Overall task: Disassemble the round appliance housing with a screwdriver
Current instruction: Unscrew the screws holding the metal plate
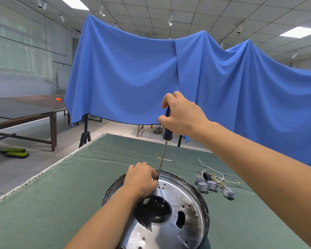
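Head view. No brand, label or writing could be read on any item. The round, shiny metal appliance housing (171,209), scorched dark in patches and pierced by small holes and a large dark central opening, lay on the green cloth-covered bench (52,194); its near edge was cut off by the bottom of the picture. The right hand (182,115) was curled round the dark blue handle of the long-shafted screwdriver (164,146), held nearly upright with the tip down at the housing's far rim. The left hand (142,178) rested on that rim, fingers curled close about the tip; whether they pinched the shaft or a screw could not be told, since the contact point was hidden. Two small screws (108,178) lay on the cloth just left of the housing. To its right lay grey plastic switch blocks (207,186) among loose white wires (215,175). A draped blue cloth (133,78) screened the background.
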`<state>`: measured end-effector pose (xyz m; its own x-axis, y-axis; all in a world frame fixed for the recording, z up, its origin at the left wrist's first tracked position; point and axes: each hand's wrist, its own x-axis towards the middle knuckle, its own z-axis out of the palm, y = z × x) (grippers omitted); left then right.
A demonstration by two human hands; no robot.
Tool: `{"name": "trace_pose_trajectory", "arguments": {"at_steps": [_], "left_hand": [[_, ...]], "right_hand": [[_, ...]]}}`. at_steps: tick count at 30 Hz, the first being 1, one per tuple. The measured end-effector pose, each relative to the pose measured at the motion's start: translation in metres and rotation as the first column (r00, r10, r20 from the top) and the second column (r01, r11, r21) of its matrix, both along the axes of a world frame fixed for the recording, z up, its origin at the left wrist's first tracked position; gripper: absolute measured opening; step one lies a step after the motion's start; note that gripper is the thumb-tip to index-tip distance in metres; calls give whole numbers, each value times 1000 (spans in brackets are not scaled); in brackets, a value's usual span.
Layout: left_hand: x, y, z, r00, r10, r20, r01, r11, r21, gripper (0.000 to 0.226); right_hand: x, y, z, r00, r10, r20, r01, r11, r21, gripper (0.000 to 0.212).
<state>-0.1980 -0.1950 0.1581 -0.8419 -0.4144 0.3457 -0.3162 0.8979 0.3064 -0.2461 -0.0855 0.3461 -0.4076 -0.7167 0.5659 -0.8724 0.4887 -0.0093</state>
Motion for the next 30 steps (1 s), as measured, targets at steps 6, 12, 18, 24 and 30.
{"name": "trace_pose_trajectory", "arguments": {"at_steps": [6,12,18,24,30], "left_hand": [[-3,0,-3,997,-54,-54,45,988,-148,26],[-5,2,-3,995,-71,-71,65,994,-89,21],[-8,2,-4,997,-53,-56,49,996,-71,18],[-13,4,-5,997,-25,-75,21,999,-49,12],[-15,4,-7,997,-36,-64,29,995,-99,15]], "right_hand": [[-6,4,-1,986,-89,-139,86,996,-28,21],[-7,10,1,990,-47,-134,40,997,-59,16],[-2,14,5,988,1,-155,-19,993,-115,17],[-2,19,8,983,13,-184,-45,984,-170,17],[-9,33,3,962,-58,-266,-43,932,-360,18]]}}
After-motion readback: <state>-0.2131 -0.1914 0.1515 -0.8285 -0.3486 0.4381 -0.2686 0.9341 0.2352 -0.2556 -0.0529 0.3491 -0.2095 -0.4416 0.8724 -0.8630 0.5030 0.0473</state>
